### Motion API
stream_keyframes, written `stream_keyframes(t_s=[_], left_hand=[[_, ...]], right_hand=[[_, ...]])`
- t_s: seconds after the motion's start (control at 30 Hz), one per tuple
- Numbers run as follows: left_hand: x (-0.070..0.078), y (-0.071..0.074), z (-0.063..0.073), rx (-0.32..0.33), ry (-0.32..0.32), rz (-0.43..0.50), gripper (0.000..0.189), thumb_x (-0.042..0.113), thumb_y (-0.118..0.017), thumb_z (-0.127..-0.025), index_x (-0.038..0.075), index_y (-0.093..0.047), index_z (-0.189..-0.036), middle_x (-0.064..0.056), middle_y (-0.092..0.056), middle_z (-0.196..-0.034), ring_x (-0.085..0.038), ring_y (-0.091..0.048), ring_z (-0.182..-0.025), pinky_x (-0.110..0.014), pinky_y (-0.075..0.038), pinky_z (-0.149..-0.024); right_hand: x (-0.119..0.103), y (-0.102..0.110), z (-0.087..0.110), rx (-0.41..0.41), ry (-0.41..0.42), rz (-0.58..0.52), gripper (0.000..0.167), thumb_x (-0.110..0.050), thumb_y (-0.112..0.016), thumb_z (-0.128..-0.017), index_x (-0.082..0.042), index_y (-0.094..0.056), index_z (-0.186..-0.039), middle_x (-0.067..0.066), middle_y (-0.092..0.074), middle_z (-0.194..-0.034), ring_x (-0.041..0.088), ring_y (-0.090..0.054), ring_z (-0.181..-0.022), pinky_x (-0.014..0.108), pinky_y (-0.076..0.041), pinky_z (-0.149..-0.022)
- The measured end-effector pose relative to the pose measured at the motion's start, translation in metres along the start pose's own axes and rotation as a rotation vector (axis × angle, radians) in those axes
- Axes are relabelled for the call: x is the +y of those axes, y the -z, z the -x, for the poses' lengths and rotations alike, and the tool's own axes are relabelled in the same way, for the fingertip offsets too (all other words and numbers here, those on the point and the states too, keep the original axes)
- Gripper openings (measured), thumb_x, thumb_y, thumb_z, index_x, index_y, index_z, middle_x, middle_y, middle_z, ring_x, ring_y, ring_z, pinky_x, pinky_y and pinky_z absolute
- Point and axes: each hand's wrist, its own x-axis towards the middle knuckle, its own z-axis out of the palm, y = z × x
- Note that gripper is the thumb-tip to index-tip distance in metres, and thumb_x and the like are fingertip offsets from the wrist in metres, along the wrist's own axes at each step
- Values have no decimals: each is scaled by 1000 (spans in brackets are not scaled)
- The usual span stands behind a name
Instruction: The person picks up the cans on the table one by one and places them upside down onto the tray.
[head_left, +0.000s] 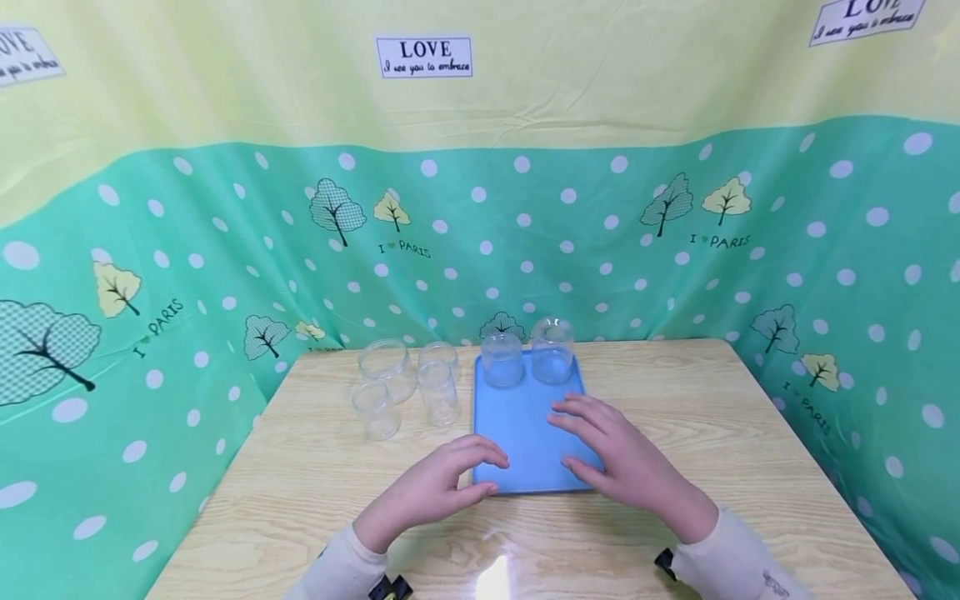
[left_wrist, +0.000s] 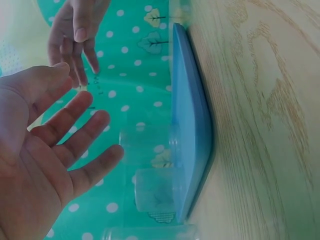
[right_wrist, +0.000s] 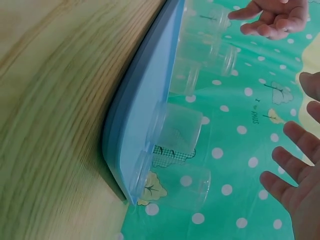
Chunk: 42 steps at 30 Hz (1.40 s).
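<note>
A blue tray [head_left: 525, 442] lies on the wooden table. At its far end stand two clear, cylindrical glass-like containers, the left one [head_left: 502, 362] a little shorter than the right one [head_left: 552, 354]. My left hand [head_left: 435, 483] hovers by the tray's near left corner, fingers loosely bent and holding nothing. Over the tray's right side, my right hand [head_left: 626, 454] is spread with nothing in it. In the left wrist view, the left palm [left_wrist: 35, 175] is empty; the right wrist view shows the right fingers [right_wrist: 295, 165] apart from the containers.
Left of the tray, several more clear containers are grouped: a wide one [head_left: 386, 367], a tall narrow one [head_left: 438, 396] and a small one [head_left: 377, 412] among them. A green and yellow patterned cloth [head_left: 525, 242] hangs behind and beside the table [head_left: 292, 475].
</note>
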Motion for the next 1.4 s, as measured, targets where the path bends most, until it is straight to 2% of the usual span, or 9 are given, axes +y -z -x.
stream_keyframes(t_s=[0.13,0.4,0.6,0.7,0.83,1.03,1.23,1.4], left_hand=[[-1,-2,0,0,2,-1,24,35,-62,-103,27,-64,-126,14,-62,-127,-6,-58,-122,-28,-52,-104],[0,-2,-1,-4,24,-13,24,32,-65,-102,27,-65,-125,15,-61,-127,-6,-58,-122,-29,-52,-105],[-1,3,-4,-3,29,-51,26,23,-70,-99,26,-65,-125,15,-62,-126,-6,-58,-122,-29,-52,-104],[-1,7,-8,-6,10,-78,28,20,-71,-98,24,-65,-125,13,-63,-126,-7,-59,-121,-30,-52,-104],[-1,17,-15,-23,0,-114,28,20,-71,-98,23,-65,-126,11,-63,-126,-9,-59,-121,-31,-52,-104],[1,40,-23,-59,50,-162,28,23,-70,-99,22,-65,-127,11,-62,-127,-9,-58,-122,-33,-52,-105],[-1,65,-37,-65,36,-240,27,23,-70,-99,20,-66,-126,7,-63,-127,-12,-59,-120,-34,-53,-103],[0,81,-50,-85,61,-260,29,24,-70,-99,17,-66,-126,3,-64,-127,-16,-60,-120,-38,-53,-102]], right_hand=[[-1,-3,-1,4,14,-13,61,-24,-79,-88,-16,-58,-145,5,-55,-148,28,-47,-141,25,-25,-123],[-1,-2,-2,4,15,-13,61,-26,-78,-89,-19,-56,-146,3,-54,-149,26,-46,-142,26,-26,-123],[-1,0,-2,9,20,-12,58,-28,-76,-92,-17,-57,-145,4,-54,-149,27,-46,-142,34,-33,-120],[-1,0,-2,7,30,-4,57,-30,-75,-93,-16,-57,-145,5,-54,-149,29,-47,-141,39,-37,-118],[-1,2,0,-7,18,4,58,-31,-75,-93,-18,-56,-146,4,-54,-149,28,-46,-141,39,-37,-118],[1,6,-1,-39,-24,-4,60,-31,-76,-93,-21,-54,-148,3,-52,-151,26,-45,-142,46,-41,-115],[3,7,-1,-37,-19,3,60,-30,-78,-92,-20,-55,-147,3,-53,-149,27,-47,-141,52,-45,-111],[3,6,0,-38,-22,5,61,-28,-80,-90,-19,-57,-146,3,-54,-149,27,-47,-141,51,-45,-111]])
